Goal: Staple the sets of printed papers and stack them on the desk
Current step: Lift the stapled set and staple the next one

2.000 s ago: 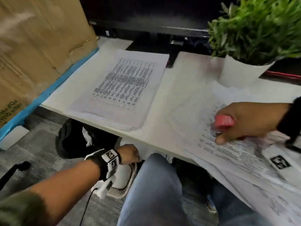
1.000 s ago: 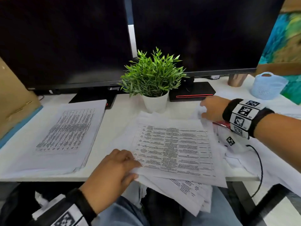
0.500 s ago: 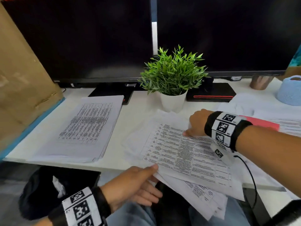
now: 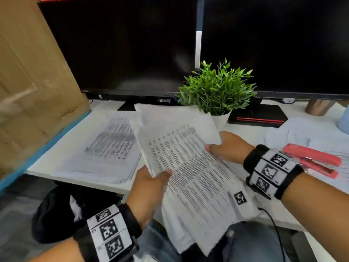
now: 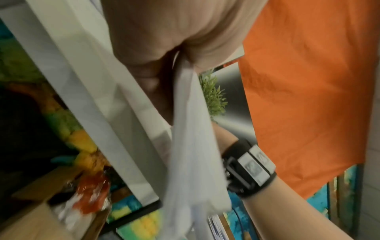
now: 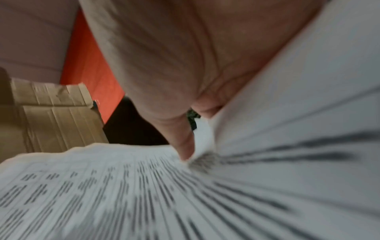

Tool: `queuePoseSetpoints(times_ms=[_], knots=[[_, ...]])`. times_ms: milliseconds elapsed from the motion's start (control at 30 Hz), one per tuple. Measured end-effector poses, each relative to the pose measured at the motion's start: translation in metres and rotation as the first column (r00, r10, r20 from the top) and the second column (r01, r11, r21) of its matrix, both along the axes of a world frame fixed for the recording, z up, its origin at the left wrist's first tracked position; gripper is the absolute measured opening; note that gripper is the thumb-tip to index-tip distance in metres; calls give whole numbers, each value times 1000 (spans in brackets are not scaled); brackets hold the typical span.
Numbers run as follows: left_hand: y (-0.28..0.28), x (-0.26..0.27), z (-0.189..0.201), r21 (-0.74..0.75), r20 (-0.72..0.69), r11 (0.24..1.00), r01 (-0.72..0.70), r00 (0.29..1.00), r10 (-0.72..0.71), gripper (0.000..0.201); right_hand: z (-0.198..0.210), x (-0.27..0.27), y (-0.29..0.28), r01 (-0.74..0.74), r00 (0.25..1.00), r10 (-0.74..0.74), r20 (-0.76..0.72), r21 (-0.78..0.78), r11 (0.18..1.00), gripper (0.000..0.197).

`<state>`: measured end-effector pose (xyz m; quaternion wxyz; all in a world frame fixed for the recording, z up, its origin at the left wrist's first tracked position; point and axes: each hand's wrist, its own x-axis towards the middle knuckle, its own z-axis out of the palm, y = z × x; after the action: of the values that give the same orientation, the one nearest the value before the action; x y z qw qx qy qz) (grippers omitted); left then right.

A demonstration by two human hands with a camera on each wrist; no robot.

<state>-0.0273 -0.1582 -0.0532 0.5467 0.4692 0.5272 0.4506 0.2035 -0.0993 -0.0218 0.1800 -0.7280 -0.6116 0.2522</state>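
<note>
Sheets of printed paper (image 4: 188, 167), one loose set, are lifted off the tabletop (image 4: 79, 137) and tilted up just left of the potted plant (image 4: 217, 91). The left hand (image 4: 149, 188) pinches the set's near left edge, thumb on top and fingers beneath; the right hand (image 4: 228, 146) pinches the far right edge the same way. Gripping opposite edges probably lets the person square the pages before fastening them, since the lower sheets fan out unevenly toward the lap. The red stapler (image 4: 311, 159) lies unheld on the tabletop to the right of the plant, beyond the right wrist, within easy reach for the next step. The finished stack (image 4: 105, 148) sits flat to the left of the plant, likely kept apart so that stapled sets do not mix with loose ones.

Half a second earlier the set lay flat in front of the plant, with the right hand pressing its upper part and the left hand only catching its near edge; now both hands have raised it clear. A second ago the right hand was over by the stapler.
</note>
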Motion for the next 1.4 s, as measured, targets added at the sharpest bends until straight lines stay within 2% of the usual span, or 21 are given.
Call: queuePoseSetpoints(times_ms=[33,133,233,300,433,533,633,700,767,833,900,933,967,1033,1100,1133,1167,1200,1233,1300,1400], knots=[[5,-4,7,60,5,998,-16,1000,16,14,6,2,-3,57,986,-45,-162,69,996,41],[19,-11,30,244,7,969,-32,999,32,19,26,6,-11,207,840,-62,-539,212,955,42],[32,-13,53,371,-31,929,-15,999,29,43,46,7,-17,291,730,5,-683,318,902,45],[38,-14,64,427,-36,904,-7,999,25,45,54,7,-20,299,678,53,-733,342,891,44],[40,-8,85,500,10,865,31,999,-42,32,73,0,-30,311,720,149,-678,506,805,23],[45,-3,89,502,32,852,148,981,-190,44,84,-3,-36,262,722,246,-646,585,768,36],[50,0,74,447,49,881,157,979,-199,67,78,1,-37,282,674,244,-697,549,787,58],[50,4,62,402,46,904,144,983,-177,72,68,3,-35,298,642,219,-734,503,811,64],[48,10,52,379,27,918,119,990,-139,64,60,2,-34,293,676,184,-713,490,821,54],[50,16,45,374,-24,925,63,998,-59,46,55,2,-31,280,729,152,-668,493,824,42],[55,20,48,411,-68,911,-20,996,53,17,55,3,-27,286,757,120,-642,491,823,45],[57,20,54,433,-77,900,-51,993,93,5,58,4,-28,310,769,96,-633,499,809,55],[60,19,61,457,-93,888,-56,990,110,5,62,6,-29,345,802,53,-595,533,773,71],[65,15,75,515,-157,857,-1,983,95,14,77,10,-37,350,917,-81,-389,693,631,98],[66,12,90,588,-289,799,125,955,63,22,99,10,-47,120,988,-147,-55,867,484,103],[66,13,98,632,-373,745,215,927,49,26,111,9,-51,-36,984,-135,112,882,470,98],[66,14,105,663,-461,681,310,886,46,32,121,8,-52,-153,972,-79,221,851,503,89],[66,17,111,674,-545,625,395,836,60,38,128,7,-53,-205,969,2,248,795,571,72],[65,20,117,661,-606,601,449,792,75,42,132,6,-53,-210,976,90,200,735,645,51],[68,19,123,608,-656,642,468,751,74,40,126,11,-47,-164,980,195,33,686,709,17],[78,-1,117,482,-707,754,446,706,34,38,100,28,-46,51,949,188,-252,713,699,20]])
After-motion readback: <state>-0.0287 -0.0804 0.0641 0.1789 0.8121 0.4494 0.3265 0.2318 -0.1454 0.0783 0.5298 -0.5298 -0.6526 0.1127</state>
